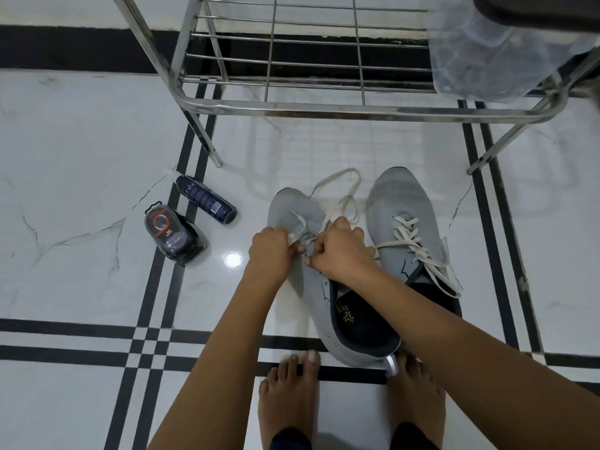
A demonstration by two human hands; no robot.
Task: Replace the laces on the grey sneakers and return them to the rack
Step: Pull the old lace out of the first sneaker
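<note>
The steel rack stands at the far side, its upper part and right end cut off by the frame edge. Two grey sneakers lie on the floor nearer than the rack, toes pointing far. The right sneaker is laced. The left sneaker lies under both hands. The left hand and right hand, close together, each pinch the white lace, whose loose loops trail far across the floor. The hands hide the eyelets beneath them.

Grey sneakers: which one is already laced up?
The sneaker on the right, its white lace crisscrossed up the eyelets. The left sneaker is only partly threaded; left hand and right hand pinch its loose lace.
</note>
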